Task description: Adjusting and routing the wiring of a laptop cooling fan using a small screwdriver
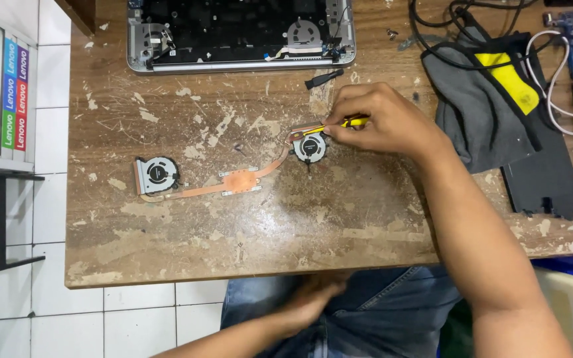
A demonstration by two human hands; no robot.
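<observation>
Two small fans [157, 175] on thin copper pipe [233, 180] look light and bendy near the table's [167, 252] middle, best held by the fan frames; right hand [382, 122] pinches a yellow screwdriver [339, 124].

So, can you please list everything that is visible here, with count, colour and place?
laptop chassis: 1, silver and black, opened, top of table
cooling assembly: 1, copper pipes with two grey fans, table centre
screwdriver: 1, yellow and black, at the right fan
cloth: 1, grey and yellow, right side
cables: several, black and white, top right
wooden table: 1, brown, scratched
right hand: holds the screwdriver
left hand: at the lap, below the table edge
</observation>
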